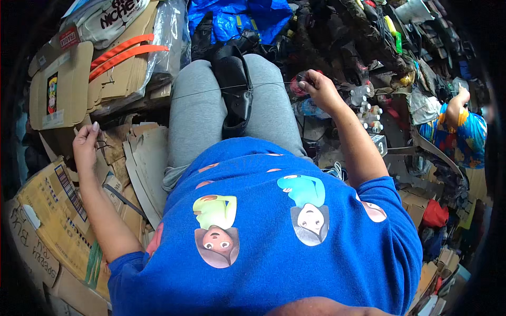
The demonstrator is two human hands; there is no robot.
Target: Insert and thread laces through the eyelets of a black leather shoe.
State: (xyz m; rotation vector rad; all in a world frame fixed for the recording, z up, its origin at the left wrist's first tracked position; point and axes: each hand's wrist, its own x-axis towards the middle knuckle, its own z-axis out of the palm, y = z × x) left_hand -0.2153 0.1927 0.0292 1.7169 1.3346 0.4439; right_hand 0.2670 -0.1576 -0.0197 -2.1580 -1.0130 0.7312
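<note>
A black shoe (238, 108) is held between my knees, its toe pointing away from me. Dark thread (203, 92) crosses its upper and stretches out to both sides. At the far left, my left hand (86, 150) is closed in a pinch, with a bit of thread showing beside the fingers. My right hand (322, 90) is raised beyond my right knee, thumb and fingers pinched on the thread's other end. A small dark shape lies at those fingertips, too unclear to name.
Flattened cardboard (58, 210) and boxes crowd the left side, with orange straps (126, 52) on one stack. Several small bottles (369, 110) stand beyond my right forearm. A blue tarp (263, 16) and dark shoes lie ahead. Another person's arm (454, 110) shows at the far right.
</note>
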